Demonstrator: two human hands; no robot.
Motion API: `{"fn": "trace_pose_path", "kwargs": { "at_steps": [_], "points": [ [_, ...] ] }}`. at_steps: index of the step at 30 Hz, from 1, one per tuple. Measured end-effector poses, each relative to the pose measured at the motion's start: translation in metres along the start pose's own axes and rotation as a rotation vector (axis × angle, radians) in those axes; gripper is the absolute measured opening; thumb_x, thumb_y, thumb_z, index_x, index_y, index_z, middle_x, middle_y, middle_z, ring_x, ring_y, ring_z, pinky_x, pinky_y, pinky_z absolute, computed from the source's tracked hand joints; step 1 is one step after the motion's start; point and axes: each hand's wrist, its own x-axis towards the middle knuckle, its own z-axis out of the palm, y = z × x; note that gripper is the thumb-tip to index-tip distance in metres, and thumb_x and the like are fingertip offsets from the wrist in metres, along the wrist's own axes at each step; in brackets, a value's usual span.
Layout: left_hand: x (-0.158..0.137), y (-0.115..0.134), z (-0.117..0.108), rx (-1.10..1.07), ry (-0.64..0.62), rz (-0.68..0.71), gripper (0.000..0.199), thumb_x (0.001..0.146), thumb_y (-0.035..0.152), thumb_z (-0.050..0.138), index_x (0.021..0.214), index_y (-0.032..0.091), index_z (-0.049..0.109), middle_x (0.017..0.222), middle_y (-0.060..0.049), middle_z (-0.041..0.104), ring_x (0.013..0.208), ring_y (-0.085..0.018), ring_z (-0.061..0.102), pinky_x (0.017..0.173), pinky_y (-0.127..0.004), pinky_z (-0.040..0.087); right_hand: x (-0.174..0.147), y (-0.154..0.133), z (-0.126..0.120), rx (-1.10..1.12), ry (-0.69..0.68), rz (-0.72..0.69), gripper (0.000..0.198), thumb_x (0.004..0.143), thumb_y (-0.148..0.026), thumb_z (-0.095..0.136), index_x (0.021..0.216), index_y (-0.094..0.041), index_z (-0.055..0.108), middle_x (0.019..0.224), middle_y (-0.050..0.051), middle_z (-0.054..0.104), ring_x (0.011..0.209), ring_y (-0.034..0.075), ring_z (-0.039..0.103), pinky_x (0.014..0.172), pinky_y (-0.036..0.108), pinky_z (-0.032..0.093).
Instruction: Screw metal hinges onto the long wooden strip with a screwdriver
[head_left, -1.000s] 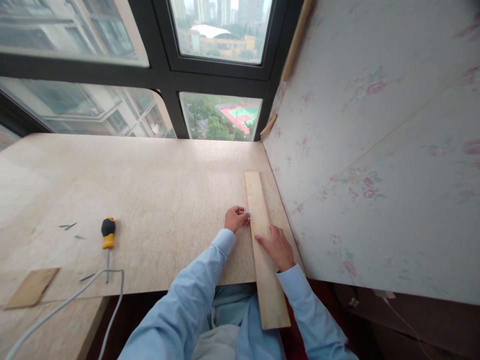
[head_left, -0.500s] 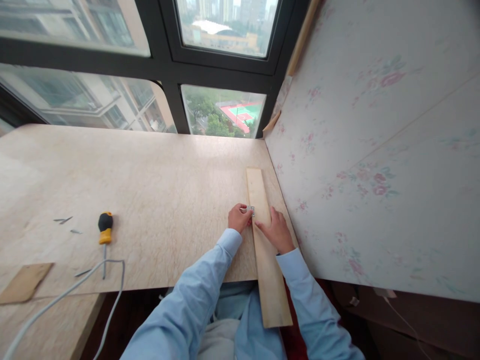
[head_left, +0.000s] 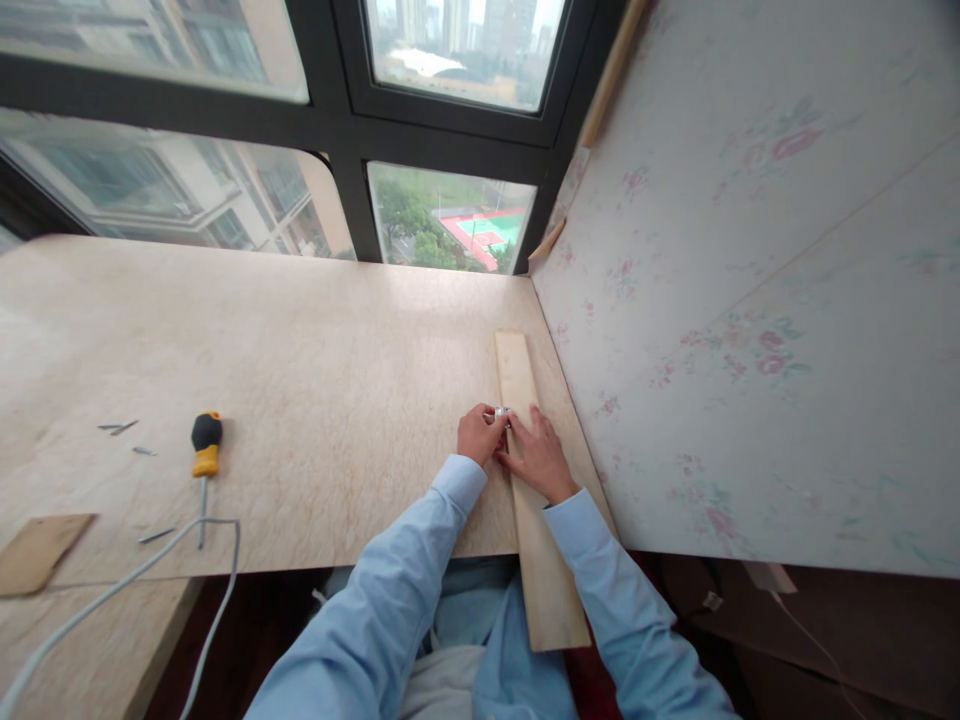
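Left hand (head_left: 478, 434): grip clamped on small silvery metal bracket (head_left: 502, 411) at long pale wooden board (head_left: 541, 570)'s left edge, centre-right of frame. Right hand (head_left: 540, 458) on board; grip closure: cannot tell. Bracket apparently only positioned; fastening unseen.

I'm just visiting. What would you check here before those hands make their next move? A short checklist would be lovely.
1. Board fully on the counter: not ok; its near end sticks out past the edge.
2. Small metal piece in the fingers: ok; the left hand has it by the board's left edge.
3. Right hand on the board: ok.
4. Small metal piece lined up: cannot tell; fingers partly cover it.
5. Screwdriver in plain sight: ok; it lies on the counter.
6. Cord not touching the screwdriver: cannot tell; they cross in the view.
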Motion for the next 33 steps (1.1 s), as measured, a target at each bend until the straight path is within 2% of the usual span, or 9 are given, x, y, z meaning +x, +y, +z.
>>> {"fn": "trace_pose_path", "kwargs": {
  "at_steps": [4, 9, 14, 18, 23, 28, 33],
  "points": [
    [-0.001, -0.002, 0.0, -0.038, -0.019, 0.003, 0.02, 0.086, 0.032, 0.057, 0.089, 0.014, 0.066, 0.071, -0.006, 0.071, 0.05, -0.015, 0.064, 0.053, -0.024, 0.048, 0.001, 0.001, 0.006, 0.005, 0.052, 0.007, 0.067, 0.081, -0.049, 0.063, 0.141, -0.023, 0.047, 0.148, 0.02, 0.035, 0.131, 0.037, 0.04, 0.1, 0.049, 0.04],
    [-0.001, 0.0, -0.001, 0.089, 0.055, 0.056, 0.021, 0.087, 0.03, 0.055, 0.082, 0.015, 0.069, 0.073, -0.007, 0.071, 0.05, -0.014, 0.063, 0.061, -0.026, 0.049, 0.003, 0.004, 0.012, 0.043, 0.117, -0.013, 0.06, 0.081, -0.045, 0.064, 0.135, -0.022, 0.054, 0.145, 0.02, 0.039, 0.129, 0.036, 0.041, 0.1, 0.049, 0.04],
    [-0.001, 0.002, -0.003, 0.17, 0.1, 0.067, 0.02, 0.084, 0.032, 0.061, 0.092, 0.017, 0.072, 0.077, -0.007, 0.072, 0.068, -0.018, 0.068, 0.07, -0.028, 0.049, 0.005, 0.003, 0.012, 0.053, 0.133, 0.001, 0.055, 0.08, -0.038, 0.066, 0.132, -0.023, 0.058, 0.143, 0.018, 0.042, 0.127, 0.034, 0.044, 0.1, 0.047, 0.041],
    [-0.004, 0.003, -0.005, 0.251, 0.088, 0.112, 0.023, 0.085, 0.032, 0.06, 0.091, 0.016, 0.074, 0.083, -0.009, 0.073, 0.08, -0.019, 0.067, 0.075, -0.027, 0.047, 0.005, -0.001, 0.011, 0.045, 0.127, 0.041, 0.055, 0.08, -0.037, 0.066, 0.132, -0.024, 0.058, 0.141, 0.018, 0.042, 0.126, 0.033, 0.045, 0.099, 0.046, 0.041],
    [-0.005, 0.005, -0.007, 0.278, 0.044, 0.144, 0.024, 0.085, 0.033, 0.059, 0.087, 0.017, 0.077, 0.083, -0.009, 0.074, 0.077, -0.017, 0.066, 0.071, -0.025, 0.045, 0.006, -0.002, 0.008, 0.026, 0.111, 0.041, 0.057, 0.08, -0.038, 0.066, 0.134, -0.025, 0.056, 0.139, 0.018, 0.042, 0.124, 0.033, 0.045, 0.098, 0.044, 0.042],
    [-0.006, 0.004, -0.01, 0.266, -0.019, 0.131, 0.026, 0.085, 0.035, 0.059, 0.081, 0.018, 0.078, 0.073, -0.007, 0.073, 0.071, -0.016, 0.065, 0.065, -0.024, 0.043, 0.008, 0.001, 0.008, 0.014, 0.104, 0.025, 0.053, 0.082, -0.039, 0.063, 0.133, -0.026, 0.057, 0.137, 0.017, 0.043, 0.121, 0.032, 0.047, 0.095, 0.043, 0.042],
    [-0.009, 0.005, -0.011, 0.257, -0.03, 0.156, 0.026, 0.085, 0.035, 0.06, 0.077, 0.018, 0.078, 0.065, -0.006, 0.07, 0.068, -0.016, 0.063, 0.064, -0.024, 0.041, 0.008, 0.003, 0.011, 0.015, 0.121, 0.019, 0.053, 0.081, -0.039, 0.064, 0.132, -0.025, 0.058, 0.138, 0.017, 0.043, 0.121, 0.032, 0.047, 0.095, 0.043, 0.042]
  ]
}}
